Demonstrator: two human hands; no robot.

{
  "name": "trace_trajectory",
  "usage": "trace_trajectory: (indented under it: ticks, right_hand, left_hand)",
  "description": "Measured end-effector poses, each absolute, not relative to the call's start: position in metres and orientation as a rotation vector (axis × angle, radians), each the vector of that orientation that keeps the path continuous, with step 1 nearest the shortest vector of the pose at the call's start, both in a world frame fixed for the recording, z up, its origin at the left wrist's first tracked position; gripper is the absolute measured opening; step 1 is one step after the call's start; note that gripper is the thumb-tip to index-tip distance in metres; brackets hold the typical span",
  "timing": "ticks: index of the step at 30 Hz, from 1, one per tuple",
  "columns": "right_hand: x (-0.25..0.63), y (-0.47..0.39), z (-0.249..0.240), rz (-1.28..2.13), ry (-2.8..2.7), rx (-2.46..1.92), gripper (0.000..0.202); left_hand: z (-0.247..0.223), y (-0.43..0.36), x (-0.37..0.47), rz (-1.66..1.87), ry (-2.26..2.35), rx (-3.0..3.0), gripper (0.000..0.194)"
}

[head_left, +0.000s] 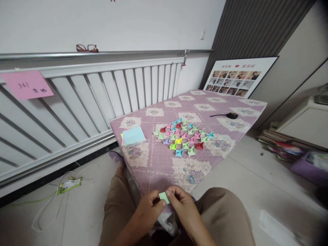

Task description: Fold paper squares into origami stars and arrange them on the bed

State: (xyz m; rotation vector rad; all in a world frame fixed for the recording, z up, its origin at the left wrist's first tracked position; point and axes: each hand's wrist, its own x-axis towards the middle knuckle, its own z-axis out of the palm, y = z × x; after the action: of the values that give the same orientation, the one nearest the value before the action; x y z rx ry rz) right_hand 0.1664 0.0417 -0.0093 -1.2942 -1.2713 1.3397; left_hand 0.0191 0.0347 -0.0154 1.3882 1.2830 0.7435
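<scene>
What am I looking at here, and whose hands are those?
There's no robot: this one picture comes from a camera on a person's head, looking forward and down. You see their bare left hand and right hand, holding a small green paper between them. On the flowery purple cloth are lots of little folded paper shapes in many colours, a stack of paper with light blue on top, and a round black thing.
</scene>
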Motion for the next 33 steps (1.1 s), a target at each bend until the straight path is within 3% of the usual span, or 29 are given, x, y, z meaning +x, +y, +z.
trace_trajectory:
  ticks: [19, 25, 33]
  right_hand:
    - [0.172, 0.052, -0.033, 1.295, -1.387, -1.404, 0.028]
    - [0.18, 0.06, -0.041, 0.919, -1.684, -1.487, 0.01]
    - [0.179, 0.063, -0.043, 0.652, -1.998, -1.519, 0.011]
  left_hand:
    - [-0.022, 0.056, 0.013, 0.735, 1.311, 1.444, 0.014]
    - [-0.038, 0.071, 0.013, 0.62, 1.383, 1.686, 0.013]
    - [-0.036, 0.078, 0.009, 0.422, 1.441, 1.907, 0.015]
